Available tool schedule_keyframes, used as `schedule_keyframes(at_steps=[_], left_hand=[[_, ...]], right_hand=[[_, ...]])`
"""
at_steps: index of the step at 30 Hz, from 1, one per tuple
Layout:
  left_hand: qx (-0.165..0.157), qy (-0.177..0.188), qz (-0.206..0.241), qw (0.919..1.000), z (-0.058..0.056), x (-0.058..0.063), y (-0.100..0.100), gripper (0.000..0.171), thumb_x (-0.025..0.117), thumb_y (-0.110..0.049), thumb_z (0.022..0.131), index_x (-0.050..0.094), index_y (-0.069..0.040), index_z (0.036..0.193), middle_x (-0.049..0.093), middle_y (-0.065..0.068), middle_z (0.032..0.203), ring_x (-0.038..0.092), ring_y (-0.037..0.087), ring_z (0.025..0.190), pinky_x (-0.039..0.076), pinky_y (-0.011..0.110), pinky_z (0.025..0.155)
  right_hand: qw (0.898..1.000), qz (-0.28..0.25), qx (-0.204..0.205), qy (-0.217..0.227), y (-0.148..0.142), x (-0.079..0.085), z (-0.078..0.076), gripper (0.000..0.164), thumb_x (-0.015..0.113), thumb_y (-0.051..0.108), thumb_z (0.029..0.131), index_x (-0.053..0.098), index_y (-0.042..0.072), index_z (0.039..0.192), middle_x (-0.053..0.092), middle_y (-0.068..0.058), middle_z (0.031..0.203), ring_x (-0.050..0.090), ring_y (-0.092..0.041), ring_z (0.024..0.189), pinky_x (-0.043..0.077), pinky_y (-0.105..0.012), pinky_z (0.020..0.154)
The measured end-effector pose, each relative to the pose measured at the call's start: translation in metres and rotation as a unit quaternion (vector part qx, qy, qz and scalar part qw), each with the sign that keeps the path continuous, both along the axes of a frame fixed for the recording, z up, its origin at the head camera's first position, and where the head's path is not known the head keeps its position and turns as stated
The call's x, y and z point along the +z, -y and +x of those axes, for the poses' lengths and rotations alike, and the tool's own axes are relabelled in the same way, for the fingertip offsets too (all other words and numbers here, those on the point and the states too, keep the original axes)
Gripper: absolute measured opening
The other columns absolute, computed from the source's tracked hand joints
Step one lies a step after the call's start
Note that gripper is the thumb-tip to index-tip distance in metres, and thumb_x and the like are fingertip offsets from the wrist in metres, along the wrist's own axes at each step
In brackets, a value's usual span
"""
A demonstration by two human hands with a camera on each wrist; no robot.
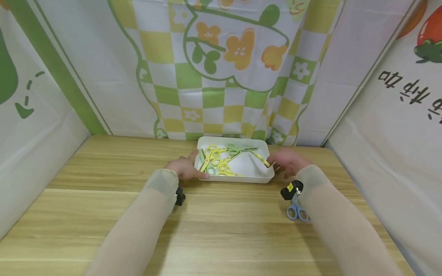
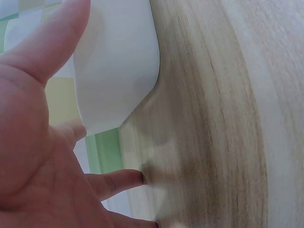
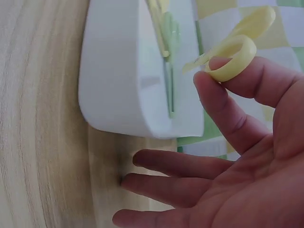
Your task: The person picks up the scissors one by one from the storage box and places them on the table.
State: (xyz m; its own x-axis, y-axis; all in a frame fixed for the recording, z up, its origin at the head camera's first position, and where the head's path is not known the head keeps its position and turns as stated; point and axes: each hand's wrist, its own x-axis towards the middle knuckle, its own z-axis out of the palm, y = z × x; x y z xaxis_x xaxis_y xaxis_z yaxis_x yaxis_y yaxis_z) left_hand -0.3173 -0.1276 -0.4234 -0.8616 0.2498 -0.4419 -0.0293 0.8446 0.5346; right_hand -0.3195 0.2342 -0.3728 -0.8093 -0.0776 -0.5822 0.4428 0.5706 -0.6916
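A white tray (image 1: 253,178) stands near the table's back edge with several yellow and green scissors (image 1: 233,147) inside, mostly at its left. My left hand (image 1: 184,167) touches the tray's left end, thumb along the front wall and fingers spread. My right hand (image 1: 288,161) is at the tray's right end. Between thumb and index finger it pinches one handle loop of yellow scissors (image 3: 232,57), whose blades point over the tray. The other right fingers (image 3: 175,164) are extended beside the tray's end.
Blue-handled scissors (image 1: 297,211) lie on the wooden table (image 1: 224,230) beneath my right wrist, partly hidden by the wrist camera. A checkered curtain (image 1: 221,96) hangs right behind the tray. Printed cloth walls (image 1: 390,153) close off the table's sides.
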Motion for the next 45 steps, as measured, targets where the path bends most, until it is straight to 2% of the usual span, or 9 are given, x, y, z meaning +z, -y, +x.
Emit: schedule_keyframes(at_steps=[8, 15, 19, 23, 25, 29, 32, 35, 45], left_hand=[[0.000, -0.005, -0.002, 1.0000, 0.003, 0.003, 0.000, 0.128, 0.076, -0.068, 0.074, -0.007, -0.023, 0.161, 0.009, 0.029, 0.160, 0.004, 0.045, 0.147, 0.015, 0.060, 0.113], [0.000, -0.004, 0.003, 1.0000, 0.002, 0.003, -0.001, 0.129, 0.077, -0.067, 0.073, -0.007, -0.025, 0.161, 0.011, 0.030, 0.160, 0.004, 0.045, 0.147, 0.015, 0.061, 0.113], [-0.002, -0.005, 0.006, 1.0000, 0.002, 0.003, -0.001, 0.129, 0.077, -0.067, 0.073, -0.007, -0.024, 0.161, 0.011, 0.031, 0.159, 0.004, 0.046, 0.147, 0.015, 0.061, 0.113], [-0.002, -0.004, 0.005, 1.0000, 0.005, 0.007, -0.001, 0.128, 0.077, -0.066, 0.075, -0.007, -0.023, 0.161, 0.010, 0.031, 0.159, 0.003, 0.046, 0.147, 0.013, 0.061, 0.113], [-0.001, -0.003, 0.005, 1.0000, 0.007, 0.009, -0.002, 0.126, 0.076, -0.066, 0.076, -0.006, -0.023, 0.161, 0.010, 0.031, 0.159, 0.002, 0.045, 0.147, 0.012, 0.061, 0.114], [-0.001, -0.004, 0.007, 1.0000, 0.009, 0.011, -0.002, 0.125, 0.076, -0.065, 0.077, -0.005, -0.022, 0.161, 0.010, 0.032, 0.159, 0.002, 0.046, 0.147, 0.011, 0.061, 0.113], [0.002, -0.003, 0.004, 1.0000, 0.007, 0.009, -0.002, 0.125, 0.076, -0.065, 0.076, -0.005, -0.024, 0.161, 0.011, 0.029, 0.160, 0.002, 0.044, 0.147, 0.012, 0.059, 0.114], [0.001, -0.001, 0.004, 1.0000, 0.004, 0.006, -0.001, 0.127, 0.077, -0.066, 0.074, -0.006, -0.025, 0.161, 0.011, 0.029, 0.160, 0.002, 0.044, 0.147, 0.012, 0.059, 0.114], [-0.001, 0.000, 0.007, 1.0000, -0.002, -0.002, 0.000, 0.130, 0.078, -0.067, 0.072, -0.008, -0.026, 0.161, 0.012, 0.031, 0.159, 0.003, 0.045, 0.147, 0.013, 0.062, 0.113]], right_hand=[[0.996, -0.086, 0.011, -0.014, -0.018, 0.014, 0.014, 0.011, 0.059, 0.015, 0.090, 0.061, 0.005, 0.095, 0.036, -0.028, 0.150, 0.021, -0.051, 0.141, 0.015, -0.072, 0.106], [0.994, -0.077, -0.010, -0.076, -0.029, 0.022, 0.029, 0.008, 0.060, 0.010, 0.087, 0.065, 0.003, 0.088, 0.029, -0.028, 0.154, 0.014, -0.052, 0.143, 0.013, -0.071, 0.108], [0.990, -0.025, -0.020, -0.136, -0.035, 0.026, 0.039, 0.019, 0.064, 0.010, 0.084, 0.064, -0.002, 0.099, 0.032, -0.028, 0.152, 0.022, -0.048, 0.140, 0.021, -0.066, 0.108], [0.978, 0.064, 0.000, -0.200, -0.045, 0.030, 0.050, 0.019, 0.065, 0.012, 0.083, 0.063, -0.002, 0.096, 0.051, -0.022, 0.126, 0.043, -0.038, 0.117, 0.038, -0.052, 0.098], [0.965, 0.123, 0.028, -0.229, -0.051, 0.033, 0.055, 0.011, 0.063, 0.012, 0.081, 0.059, 0.002, 0.082, 0.055, -0.015, 0.098, 0.049, -0.032, 0.093, 0.045, -0.045, 0.081], [0.928, 0.243, 0.089, -0.269, -0.059, 0.032, 0.063, 0.028, 0.063, 0.014, 0.077, 0.043, 0.015, 0.057, 0.038, 0.000, 0.060, 0.038, -0.020, 0.056, 0.037, -0.035, 0.053], [0.905, 0.300, 0.123, -0.274, -0.058, 0.026, 0.070, 0.033, 0.062, 0.016, 0.073, 0.038, 0.020, 0.052, 0.033, 0.005, 0.054, 0.033, -0.015, 0.050, 0.033, -0.032, 0.047], [0.892, 0.325, 0.147, -0.277, -0.052, 0.018, 0.078, 0.031, 0.062, 0.016, 0.069, 0.039, 0.021, 0.049, 0.036, 0.005, 0.051, 0.035, -0.015, 0.048, 0.033, -0.031, 0.046], [0.899, 0.313, 0.181, -0.248, -0.024, -0.001, 0.106, 0.029, 0.060, 0.010, 0.062, 0.037, 0.021, 0.048, 0.036, 0.007, 0.047, 0.035, -0.012, 0.043, 0.031, -0.028, 0.043]])
